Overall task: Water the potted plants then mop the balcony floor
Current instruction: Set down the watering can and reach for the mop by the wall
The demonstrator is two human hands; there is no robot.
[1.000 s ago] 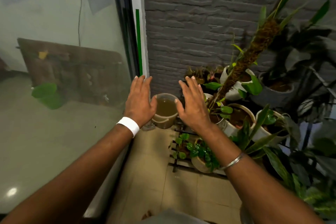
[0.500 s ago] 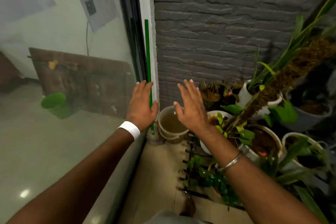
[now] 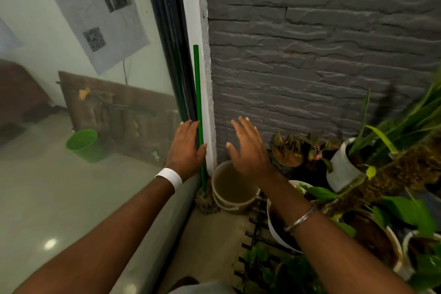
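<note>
Fingers (image 3: 187, 127) of left hand (image 3: 185, 149) straight beside mop handle (image 3: 196, 79); right hand (image 3: 248, 150) spread, empty.

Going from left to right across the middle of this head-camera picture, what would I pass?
In order: green bucket behind the glass → left hand → right hand → red-leaved plant → white pot.

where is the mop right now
In the head view the mop stands upright left of centre, its green handle against the white door frame beside the left hand, its head on the floor just left of the water bucket.
</note>
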